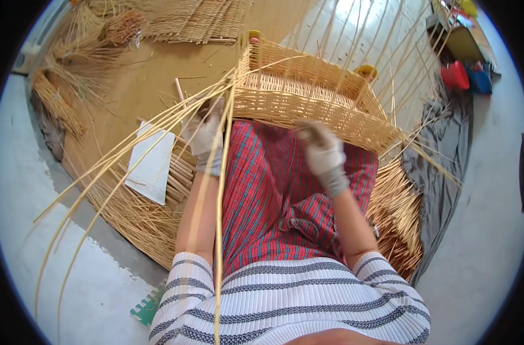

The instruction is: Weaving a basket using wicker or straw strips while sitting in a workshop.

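Observation:
An open rectangular wicker basket [314, 109] rests at the far side of a red plaid cloth [250, 213] over my lap, with long upright stakes rising from it. My left hand [204, 132], in a pale glove, grips long loose canes [129, 146] at the basket's left end; they fan out toward the lower left, and one long cane runs down past my forearm. My right hand [319, 150], also gloved, is just below the basket's near side with its fingers curled and blurred; I cannot make out what, if anything, is in them.
Woven panels [196, 20] lie beyond, straw bundles [60, 103] at the left, a white board [147, 164] over short sticks [178, 184] left of me. Cut canes [394, 224] and grey fabric [431, 172] lie right; red [454, 76] and blue [479, 80] containers stand upper right.

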Available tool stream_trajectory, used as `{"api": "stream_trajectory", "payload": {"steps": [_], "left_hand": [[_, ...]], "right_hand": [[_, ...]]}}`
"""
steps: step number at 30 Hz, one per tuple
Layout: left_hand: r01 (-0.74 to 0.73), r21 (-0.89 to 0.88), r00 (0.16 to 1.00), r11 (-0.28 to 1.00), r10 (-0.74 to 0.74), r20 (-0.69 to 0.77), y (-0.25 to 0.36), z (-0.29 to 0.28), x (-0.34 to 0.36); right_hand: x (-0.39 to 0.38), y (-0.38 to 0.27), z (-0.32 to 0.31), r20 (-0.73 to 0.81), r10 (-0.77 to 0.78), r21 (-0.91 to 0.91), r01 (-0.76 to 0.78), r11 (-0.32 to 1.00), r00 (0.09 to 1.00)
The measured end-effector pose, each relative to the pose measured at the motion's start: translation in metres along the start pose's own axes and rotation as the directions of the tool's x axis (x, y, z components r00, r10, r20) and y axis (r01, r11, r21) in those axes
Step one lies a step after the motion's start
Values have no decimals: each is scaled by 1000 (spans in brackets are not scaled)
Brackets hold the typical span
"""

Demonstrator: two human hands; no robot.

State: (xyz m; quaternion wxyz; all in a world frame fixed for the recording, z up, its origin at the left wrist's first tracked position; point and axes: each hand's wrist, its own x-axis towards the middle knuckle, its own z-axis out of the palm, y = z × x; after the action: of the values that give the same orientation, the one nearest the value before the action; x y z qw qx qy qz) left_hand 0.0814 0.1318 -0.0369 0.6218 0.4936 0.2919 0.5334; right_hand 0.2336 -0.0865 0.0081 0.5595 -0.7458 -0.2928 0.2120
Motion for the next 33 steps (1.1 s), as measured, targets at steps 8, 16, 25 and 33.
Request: {"api": "stream_trajectory", "payload": {"steps": [8, 16, 25, 33], "left_hand": [[231, -487, 951, 842, -90, 295, -25, -21, 13], [495, -603, 828, 626, -131, 545, -5, -26, 3], [160, 141, 804, 977, -212, 555, -29, 26, 76], [-195, 57, 664, 979, 89, 743, -68, 4, 100]], "right_hand": [[9, -72, 109, 322, -464, -335, 558, 759, 825], [12, -93, 134, 316, -584, -356, 664, 658, 748], [1, -86, 117, 270, -572, -382, 631, 675, 775], [32, -1, 19, -103, 199, 491, -124, 862, 975]]}}
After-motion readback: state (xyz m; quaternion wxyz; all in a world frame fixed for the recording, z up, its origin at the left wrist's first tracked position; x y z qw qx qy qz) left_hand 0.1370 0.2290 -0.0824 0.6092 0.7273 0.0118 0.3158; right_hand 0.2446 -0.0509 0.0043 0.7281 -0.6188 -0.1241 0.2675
